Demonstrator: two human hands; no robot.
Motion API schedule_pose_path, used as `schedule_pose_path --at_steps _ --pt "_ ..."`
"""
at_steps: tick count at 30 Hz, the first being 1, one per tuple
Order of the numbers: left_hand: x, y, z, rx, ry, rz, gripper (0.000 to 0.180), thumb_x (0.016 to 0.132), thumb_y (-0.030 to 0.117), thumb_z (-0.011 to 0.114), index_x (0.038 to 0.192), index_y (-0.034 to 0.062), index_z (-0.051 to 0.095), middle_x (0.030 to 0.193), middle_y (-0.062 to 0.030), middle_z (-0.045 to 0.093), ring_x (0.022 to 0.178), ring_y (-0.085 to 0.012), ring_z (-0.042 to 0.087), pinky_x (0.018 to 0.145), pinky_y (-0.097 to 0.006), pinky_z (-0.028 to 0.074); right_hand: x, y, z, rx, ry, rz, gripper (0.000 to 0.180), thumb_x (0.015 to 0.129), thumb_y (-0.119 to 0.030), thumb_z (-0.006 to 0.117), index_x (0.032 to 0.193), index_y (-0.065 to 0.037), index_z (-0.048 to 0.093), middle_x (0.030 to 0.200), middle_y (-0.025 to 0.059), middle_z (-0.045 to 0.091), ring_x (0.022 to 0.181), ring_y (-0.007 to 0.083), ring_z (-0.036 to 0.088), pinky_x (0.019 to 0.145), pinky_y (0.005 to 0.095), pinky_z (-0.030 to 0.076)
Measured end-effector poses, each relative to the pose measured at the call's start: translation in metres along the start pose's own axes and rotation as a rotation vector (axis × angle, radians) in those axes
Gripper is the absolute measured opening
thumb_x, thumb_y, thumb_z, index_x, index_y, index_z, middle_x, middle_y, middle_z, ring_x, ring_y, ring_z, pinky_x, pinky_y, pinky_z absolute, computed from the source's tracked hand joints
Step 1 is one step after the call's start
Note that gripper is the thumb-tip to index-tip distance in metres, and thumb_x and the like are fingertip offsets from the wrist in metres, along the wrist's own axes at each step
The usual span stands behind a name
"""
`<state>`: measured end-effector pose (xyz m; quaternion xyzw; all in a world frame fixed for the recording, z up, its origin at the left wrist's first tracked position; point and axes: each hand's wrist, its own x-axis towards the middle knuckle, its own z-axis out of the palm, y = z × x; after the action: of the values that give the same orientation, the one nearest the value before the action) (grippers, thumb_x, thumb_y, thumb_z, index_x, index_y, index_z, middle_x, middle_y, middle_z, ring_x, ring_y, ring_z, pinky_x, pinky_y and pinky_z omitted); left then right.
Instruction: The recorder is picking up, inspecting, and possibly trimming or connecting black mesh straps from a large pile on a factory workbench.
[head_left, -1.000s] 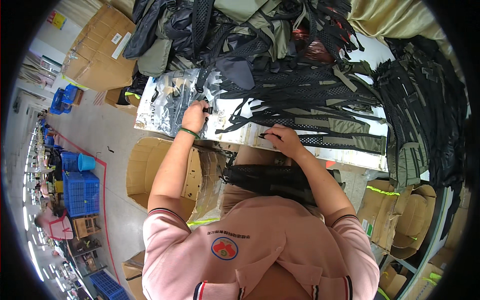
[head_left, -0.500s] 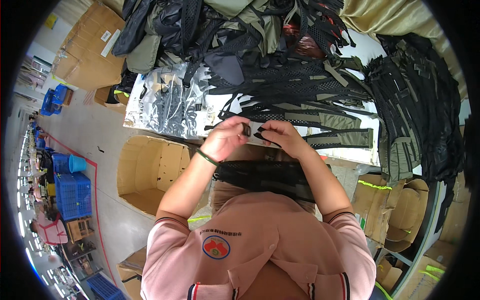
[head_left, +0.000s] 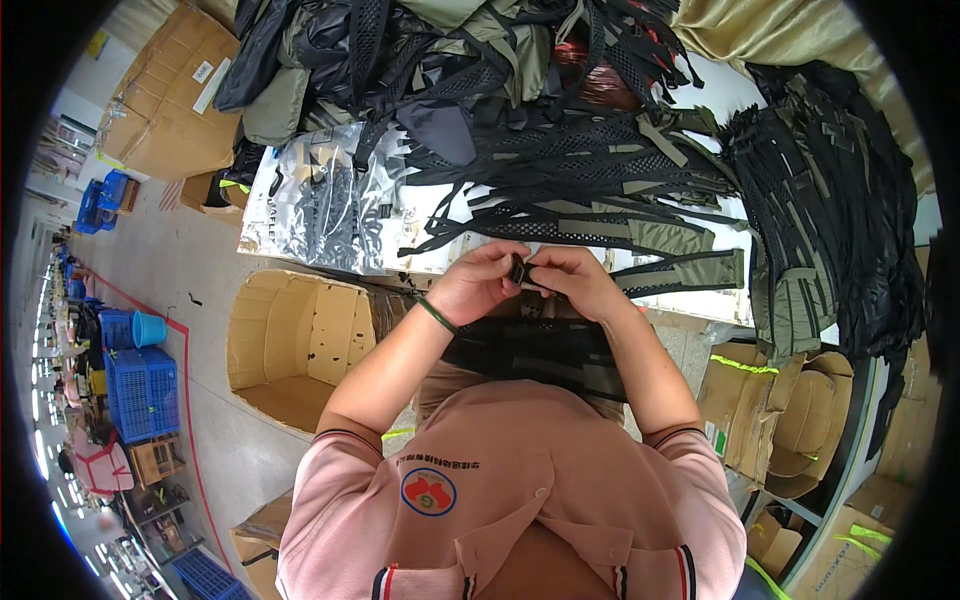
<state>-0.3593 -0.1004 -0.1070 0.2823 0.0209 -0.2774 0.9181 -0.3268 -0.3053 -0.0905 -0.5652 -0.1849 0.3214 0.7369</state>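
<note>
My left hand (head_left: 476, 284) pinches a small black plastic buckle (head_left: 518, 270) in front of the table's near edge. Right beside it, my right hand (head_left: 577, 282) closes thumb and fingers on the end of a black webbing strap, which meets the buckle; whether it passes through the slot is hidden by my fingers. Across my lap lies a black mesh harness piece (head_left: 535, 352). Beyond my hands, black mesh straps with olive fabric ends (head_left: 668, 236) are spread over the white table.
A clear plastic bag (head_left: 335, 205) holding black parts lies on the table's left. Black and olive gear (head_left: 440, 60) is heaped behind, and more straps (head_left: 815, 210) hang at the right. Open cardboard boxes stand left (head_left: 290, 345) and right (head_left: 810, 430) of me.
My hands have come together, bringing the buckle and the strap end from apart to touching. The left hand has shifted right. My view has turned slightly.
</note>
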Motion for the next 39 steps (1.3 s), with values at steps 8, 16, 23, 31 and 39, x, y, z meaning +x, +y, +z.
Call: schedule_pose_path --at_steps 8,16,23,31,39 --pt "0.005 -0.008 0.002 0.057 0.081 0.011 0.021 0.092 0.009 0.055 0.113 0.0032 0.059 0.095 -0.0036 0.061 0.084 -0.0129 0.056 0.075 -0.026 0.045 -0.007 -0.013 0.009 -0.534 0.017 -0.206 0.011 0.086 -0.006 0.062 0.096 -0.002 0.065 0.076 0.002 0.057 0.071 0.0086 0.055 0.063 0.0223 0.044" --pt "0.008 -0.013 0.009 0.009 0.151 0.055 0.018 0.093 0.008 0.054 0.11 0.0057 0.059 0.094 -0.0027 0.061 0.085 -0.0131 0.058 0.078 -0.029 0.047 -0.01 -0.016 0.029 -1.063 0.311 -0.682 0.009 0.074 -0.001 0.065 0.08 -0.003 0.058 0.073 0.01 0.053 0.065 0.0312 0.05 0.065 0.0375 0.042" --pt "0.01 -0.016 0.013 0.026 0.181 0.078 0.014 0.093 0.006 0.053 0.106 0.0078 0.059 0.091 -0.001 0.059 0.083 -0.0128 0.058 0.077 -0.03 0.048 -0.017 -0.021 0.025 -0.723 0.218 -0.32 0.009 0.079 -0.004 0.067 0.081 0.001 0.059 0.07 0.0089 0.051 0.064 0.0232 0.053 0.059 0.0325 0.041" --pt "0.011 -0.016 0.015 0.126 0.264 0.129 0.012 0.093 0.006 0.054 0.104 0.0084 0.057 0.089 -0.0009 0.057 0.079 -0.0098 0.055 0.066 -0.024 0.045 -0.015 -0.02 0.031 -0.356 0.351 -0.199 0.012 0.079 0.005 0.063 0.089 -0.002 0.065 0.078 0.0041 0.06 0.073 0.0131 0.058 0.066 0.025 0.046" --pt "0.003 -0.015 0.027 -0.067 0.235 0.043 0.005 0.092 0.012 0.057 0.094 0.0074 0.056 0.085 -0.0021 0.06 0.075 -0.0108 0.056 0.066 -0.022 0.045 -0.012 -0.015 0.016 -0.95 0.234 -0.478 0.015 0.072 0.001 0.067 0.084 -0.008 0.066 0.084 0.0064 0.062 0.074 0.0261 0.057 0.083 0.0356 0.043"
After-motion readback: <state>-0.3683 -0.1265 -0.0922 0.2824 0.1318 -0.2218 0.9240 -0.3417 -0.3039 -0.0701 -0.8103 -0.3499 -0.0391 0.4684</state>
